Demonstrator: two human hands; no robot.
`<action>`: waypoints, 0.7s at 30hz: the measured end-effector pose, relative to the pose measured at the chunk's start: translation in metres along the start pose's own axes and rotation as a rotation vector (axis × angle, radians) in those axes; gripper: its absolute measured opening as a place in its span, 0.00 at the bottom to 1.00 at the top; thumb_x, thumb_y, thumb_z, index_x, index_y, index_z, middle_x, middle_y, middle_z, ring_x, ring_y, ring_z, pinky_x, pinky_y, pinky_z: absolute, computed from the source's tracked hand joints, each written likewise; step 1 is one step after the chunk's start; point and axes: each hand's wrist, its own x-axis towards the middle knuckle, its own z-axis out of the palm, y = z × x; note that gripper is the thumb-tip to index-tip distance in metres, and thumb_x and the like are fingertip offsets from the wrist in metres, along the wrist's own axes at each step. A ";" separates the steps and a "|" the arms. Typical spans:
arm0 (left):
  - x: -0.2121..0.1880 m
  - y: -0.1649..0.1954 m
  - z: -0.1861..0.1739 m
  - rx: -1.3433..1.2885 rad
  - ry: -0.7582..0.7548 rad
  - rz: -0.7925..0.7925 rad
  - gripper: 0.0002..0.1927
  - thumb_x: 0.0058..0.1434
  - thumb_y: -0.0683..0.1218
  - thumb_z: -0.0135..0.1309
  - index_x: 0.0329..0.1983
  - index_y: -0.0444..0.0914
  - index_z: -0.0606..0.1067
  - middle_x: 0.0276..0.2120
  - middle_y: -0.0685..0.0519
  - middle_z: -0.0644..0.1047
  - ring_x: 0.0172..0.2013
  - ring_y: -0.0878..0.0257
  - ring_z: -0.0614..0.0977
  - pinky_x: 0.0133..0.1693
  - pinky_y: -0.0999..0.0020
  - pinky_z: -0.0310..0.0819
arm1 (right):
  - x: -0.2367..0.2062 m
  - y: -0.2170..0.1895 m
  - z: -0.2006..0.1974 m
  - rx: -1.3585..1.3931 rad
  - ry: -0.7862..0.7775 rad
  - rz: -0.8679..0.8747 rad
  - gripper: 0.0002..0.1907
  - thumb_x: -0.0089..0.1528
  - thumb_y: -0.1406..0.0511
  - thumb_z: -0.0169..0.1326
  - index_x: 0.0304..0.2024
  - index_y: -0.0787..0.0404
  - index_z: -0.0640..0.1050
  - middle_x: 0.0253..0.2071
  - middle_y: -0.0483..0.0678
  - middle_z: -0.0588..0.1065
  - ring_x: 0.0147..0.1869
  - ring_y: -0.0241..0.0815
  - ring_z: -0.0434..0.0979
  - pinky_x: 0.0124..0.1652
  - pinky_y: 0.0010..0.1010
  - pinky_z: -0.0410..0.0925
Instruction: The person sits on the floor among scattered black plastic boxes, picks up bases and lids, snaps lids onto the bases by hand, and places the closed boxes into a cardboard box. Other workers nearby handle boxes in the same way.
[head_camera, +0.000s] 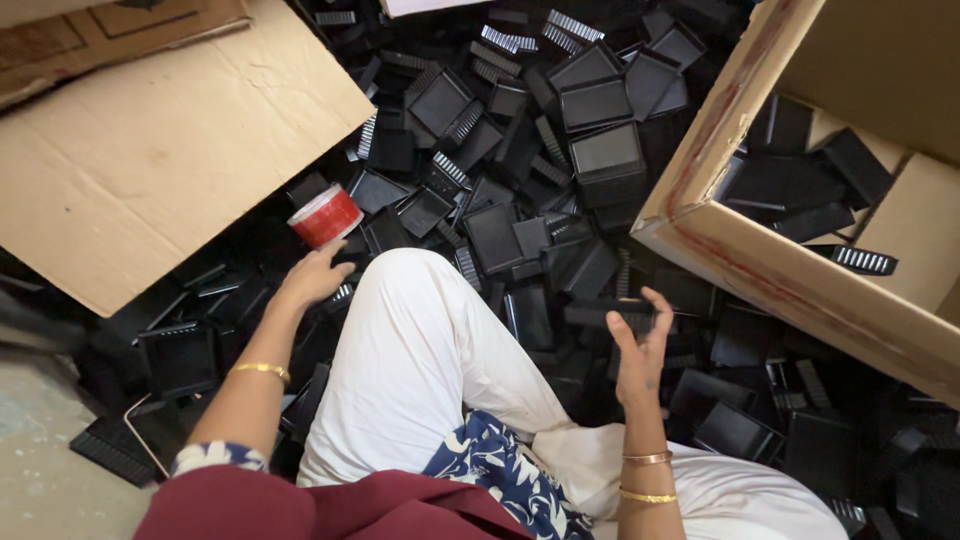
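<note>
Right hand (640, 345) fingers pinch a black plastic part (610, 314); left hand (312, 277), fingers spread, touches the red tape roll (325, 215).

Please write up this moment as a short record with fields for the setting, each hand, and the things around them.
setting: person seated on the floor amid a heap of black plastic square trays
left hand: left hand reaches into the pile, fingertips next to a red-and-white roll of tape
right hand: right hand holds a black plastic piece, palm turned up
box: open brown cardboard box at right, partly filled with black parts
other: flat brown cardboard sheet at upper left
</note>
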 end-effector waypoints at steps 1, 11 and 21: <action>0.003 0.006 -0.001 0.008 -0.046 -0.026 0.34 0.58 0.56 0.58 0.68 0.47 0.69 0.63 0.43 0.72 0.62 0.44 0.72 0.60 0.54 0.65 | -0.001 -0.001 0.000 -0.003 -0.008 -0.001 0.33 0.61 0.69 0.60 0.67 0.55 0.64 0.50 0.44 0.70 0.53 0.34 0.70 0.57 0.26 0.65; 0.004 -0.027 -0.046 -0.984 -0.053 -0.037 0.25 0.60 0.44 0.54 0.62 0.38 0.74 0.53 0.37 0.79 0.52 0.47 0.80 0.53 0.54 0.74 | -0.002 -0.006 0.005 0.047 -0.082 -0.013 0.33 0.62 0.70 0.60 0.67 0.56 0.63 0.52 0.45 0.71 0.55 0.36 0.71 0.58 0.28 0.67; 0.004 -0.050 -0.016 0.355 -0.100 -0.341 0.41 0.55 0.55 0.66 0.71 0.49 0.63 0.70 0.42 0.59 0.70 0.40 0.57 0.63 0.35 0.57 | -0.003 -0.006 0.006 -0.051 -0.088 -0.015 0.33 0.61 0.71 0.60 0.67 0.58 0.64 0.52 0.46 0.71 0.55 0.36 0.71 0.57 0.27 0.66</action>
